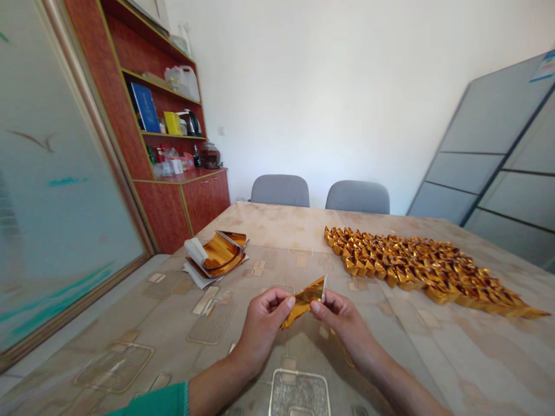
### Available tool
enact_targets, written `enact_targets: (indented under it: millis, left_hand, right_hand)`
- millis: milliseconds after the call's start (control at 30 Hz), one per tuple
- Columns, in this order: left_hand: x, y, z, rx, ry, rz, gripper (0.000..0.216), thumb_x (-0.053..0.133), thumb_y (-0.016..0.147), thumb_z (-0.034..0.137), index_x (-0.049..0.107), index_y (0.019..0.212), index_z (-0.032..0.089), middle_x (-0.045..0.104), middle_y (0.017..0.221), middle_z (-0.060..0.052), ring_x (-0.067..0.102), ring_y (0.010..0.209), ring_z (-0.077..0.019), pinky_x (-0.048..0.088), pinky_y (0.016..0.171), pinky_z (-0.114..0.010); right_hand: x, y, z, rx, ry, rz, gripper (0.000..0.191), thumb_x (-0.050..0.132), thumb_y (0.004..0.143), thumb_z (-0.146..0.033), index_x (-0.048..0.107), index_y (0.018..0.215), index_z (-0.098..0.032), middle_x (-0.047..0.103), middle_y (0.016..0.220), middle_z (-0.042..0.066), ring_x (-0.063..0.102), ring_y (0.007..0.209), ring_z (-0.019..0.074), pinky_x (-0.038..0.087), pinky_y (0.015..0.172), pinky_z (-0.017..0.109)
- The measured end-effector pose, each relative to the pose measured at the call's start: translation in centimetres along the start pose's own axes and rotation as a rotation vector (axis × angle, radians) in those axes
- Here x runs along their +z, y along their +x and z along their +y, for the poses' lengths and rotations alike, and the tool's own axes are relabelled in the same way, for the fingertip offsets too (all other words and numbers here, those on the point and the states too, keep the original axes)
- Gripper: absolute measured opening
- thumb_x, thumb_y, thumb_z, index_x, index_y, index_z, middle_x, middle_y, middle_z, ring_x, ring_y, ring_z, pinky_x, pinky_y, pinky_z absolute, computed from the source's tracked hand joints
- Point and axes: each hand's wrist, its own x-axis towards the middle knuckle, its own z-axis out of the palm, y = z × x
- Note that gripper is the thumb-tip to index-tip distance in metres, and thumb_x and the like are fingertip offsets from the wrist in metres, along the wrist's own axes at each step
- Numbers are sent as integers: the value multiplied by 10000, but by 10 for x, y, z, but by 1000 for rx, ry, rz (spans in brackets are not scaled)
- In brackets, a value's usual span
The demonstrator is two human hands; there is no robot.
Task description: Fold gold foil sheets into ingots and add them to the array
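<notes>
Between my two hands is a sheet of gold foil paper (302,301), partly folded to a slanted, pointed shape with a pale edge showing at its upper right. My left hand (266,316) pinches its left side between thumb and fingers. On the right side, my right hand (340,315) grips it the same way, thumb on the near face. Further off to the left lies a curled stack of gold foil sheets (223,252) with white backs. Rows of folded gold paper ingots (407,260) stand close together on the right part of the table.
A patterned cover lies over the table (173,329). Two grey chairs (280,190) stand at its far edge. A red-brown cabinet (182,202) with bottles and boxes is at the left, near a frosted glass door (65,173). Grey panels (468,144) lean at the right.
</notes>
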Motion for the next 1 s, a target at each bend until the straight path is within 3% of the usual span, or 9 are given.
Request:
enact_targets:
  millis: [200,367,500,600,700,767,867,933,1000]
  left_hand:
    - [1,0,-2,11,-8,-32,346,737,709,472,619,672,149,529,587,33,433,546,-107,323,520,-212]
    - [-2,1,-2,51,20,-32,312,714,749,443,626,688,151,545,608,26,463,578,-120,351,555,-218]
    - [-2,-1,-1,124,87,-46,287,689,781,424,646,704,151,585,646,5,505,627,-140,384,594,-230]
    - [1,-4,-1,170,160,-83,276,668,792,405,643,673,157,583,623,2,505,604,-142,386,577,-234]
    - [2,-5,-2,176,201,-148,277,636,814,411,651,698,160,601,632,-7,524,594,-146,397,570,-240]
    - [0,-4,-1,195,213,-152,238,634,821,399,677,836,165,661,761,-29,584,692,-169,441,642,-259]
    - [-3,-3,1,236,216,-29,253,631,838,379,644,1001,186,672,941,-45,607,864,-192,464,771,-289]
    - [-5,-4,2,159,147,0,260,610,858,429,625,927,179,643,830,-28,596,783,-176,467,707,-274]
    - [-6,-5,2,-6,2,-76,347,602,854,507,622,854,160,619,747,-26,581,679,-157,464,613,-256]
  right_hand:
    - [-4,1,3,-17,-96,82,431,502,859,-656,594,692,-270,615,662,28,587,666,236,480,645,350]
    - [-8,2,2,-45,-171,76,464,431,893,-664,590,704,-271,621,676,39,583,680,241,482,672,365]
    - [-8,-1,-4,-89,-74,2,397,571,821,-666,636,833,-274,668,811,32,613,780,234,493,731,364]
    - [-5,-2,-3,-58,-12,-29,376,690,743,-621,637,813,-256,660,731,8,607,695,210,488,680,345]
    - [-6,-3,0,-56,-44,-13,327,679,787,-560,644,763,-236,644,660,-4,582,624,185,466,613,313]
    - [-9,-3,1,-139,-128,49,269,664,831,-496,668,776,-232,660,690,6,590,654,186,465,620,309]
    - [-15,-5,-4,-421,-363,226,151,645,888,-346,694,794,-238,674,737,24,598,724,198,460,677,332]
    - [-18,-8,-10,-627,-525,303,97,630,907,-253,708,850,-247,684,761,32,600,750,207,450,702,356]
    - [-20,-11,-15,-772,-653,315,104,625,912,-203,711,924,-260,699,779,34,602,741,210,444,696,373]
